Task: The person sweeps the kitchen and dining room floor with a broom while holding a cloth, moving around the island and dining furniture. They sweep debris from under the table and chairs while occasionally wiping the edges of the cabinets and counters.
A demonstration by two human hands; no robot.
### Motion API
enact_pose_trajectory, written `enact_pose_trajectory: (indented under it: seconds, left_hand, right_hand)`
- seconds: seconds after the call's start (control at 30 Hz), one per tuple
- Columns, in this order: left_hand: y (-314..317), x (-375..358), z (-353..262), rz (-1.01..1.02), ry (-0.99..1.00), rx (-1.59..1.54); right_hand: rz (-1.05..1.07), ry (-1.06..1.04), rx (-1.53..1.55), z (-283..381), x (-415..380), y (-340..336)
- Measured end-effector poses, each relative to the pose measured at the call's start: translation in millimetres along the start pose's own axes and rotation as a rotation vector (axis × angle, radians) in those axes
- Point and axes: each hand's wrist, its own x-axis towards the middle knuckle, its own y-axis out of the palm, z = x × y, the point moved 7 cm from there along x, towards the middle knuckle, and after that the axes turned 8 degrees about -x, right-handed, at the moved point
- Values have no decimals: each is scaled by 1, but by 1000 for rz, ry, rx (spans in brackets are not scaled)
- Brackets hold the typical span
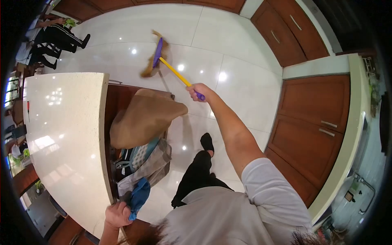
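Observation:
My right hand [201, 93] is wrapped around the purple end of a broom's yellow handle [175, 72]. The purple broom head [157, 53], with brown bristles [148, 71], rests on the tiled floor beyond the counter's far corner. At the lower left, my left hand [117, 214] is closed beside the counter edge, against a hanging blue cloth [140, 192]. What its fingers grip is hidden. A brown cloth [145, 118] hangs on the counter's side, with a patterned cloth [143, 157] and a grey-beige cloth [157, 161] below it.
A pale counter [67, 143] runs along my left, with a red-handled tool [28, 107] on it. Wooden cabinets [310, 126] and a sink tap [367, 190] are to the right. Another person in dark trousers [61, 36] is at the far left. Glossy white tiles [241, 98] lie ahead.

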Motion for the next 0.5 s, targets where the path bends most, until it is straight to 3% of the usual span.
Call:
enact_pose_trajectory:
  seconds: [0.07,0.13,0.17,0.23,0.27,0.3,0.4,0.5]
  left_hand:
    - [-13,1,-7,-106,-8,31]
    - [-16,3,-11,-59,27,68]
    - [-17,3,-15,-4,67,114]
    - [-26,4,-19,-89,107,101]
    - [-27,2,-19,-110,110,105]
    - [-25,1,-19,-102,101,84]
    - [-47,11,-34,-87,34,17]
    - [-70,32,-47,-221,73,-209]
  right_hand:
    - [-17,-102,-115,-14,-44,-20]
    - [-170,-241,-469,-37,-109,-55]
    - [-279,-178,-659,-67,-143,-86]
    - [-363,-75,-860,-142,-243,-128]
    - [-466,86,-792,-187,-307,-139]
    - [-627,225,-919,-218,-378,-133]
    - [-752,353,-746,-307,-506,-121]
    - [-832,488,-463,-351,-584,-86]
